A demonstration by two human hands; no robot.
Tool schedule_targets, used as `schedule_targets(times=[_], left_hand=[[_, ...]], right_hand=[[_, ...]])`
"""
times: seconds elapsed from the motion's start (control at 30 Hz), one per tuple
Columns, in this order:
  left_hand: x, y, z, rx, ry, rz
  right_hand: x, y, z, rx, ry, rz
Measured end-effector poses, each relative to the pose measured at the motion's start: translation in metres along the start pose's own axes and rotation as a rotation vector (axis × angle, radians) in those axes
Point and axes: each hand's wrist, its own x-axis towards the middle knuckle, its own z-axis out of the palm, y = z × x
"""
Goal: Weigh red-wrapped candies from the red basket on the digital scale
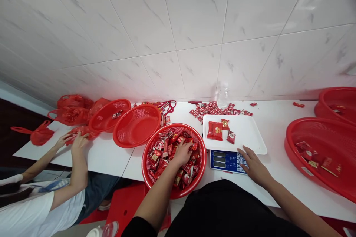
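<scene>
My left hand (183,152) reaches into a round red basket (145,163) heaped with small red-wrapped packets; its fingers are bent among the packets, and what they hold is hidden. My right hand (252,164) rests with fingers spread at the front edge of a white tray (247,133), beside the keypad of a blue scale (228,162), and holds nothing. On the tray lie a larger red packet (215,131), a small red and gold packet (225,124) and another small packet (230,137).
Small red packets (213,109) and a clear plastic container (223,96) lie along the wall. Two red baskets (137,126) stand left, beyond them red bags (72,114) and a person's hands (80,140). A large red basin (290,148) stands right.
</scene>
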Motion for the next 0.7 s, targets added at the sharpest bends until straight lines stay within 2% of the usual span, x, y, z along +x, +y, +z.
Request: schedule_targets(times=[0.17, 0.37, 0.57, 0.7], left_hand=[[-0.012, 0.004, 0.000, -0.118, -0.094, 0.066], [-0.010, 0.005, 0.002, -0.238, -0.007, 0.020], [-0.004, 0.007, -0.016, -0.543, 0.077, -0.161], [-0.006, 0.010, -0.020, -0.885, -0.008, -0.272]], right_hand=[[-0.001, -0.001, 0.000, -0.003, 0.006, 0.004], [-0.001, -0.002, -0.001, -0.013, 0.000, 0.014], [-0.001, -0.001, 0.002, -0.010, 0.002, 0.024], [0.000, 0.000, 0.005, -0.010, 0.006, 0.015]])
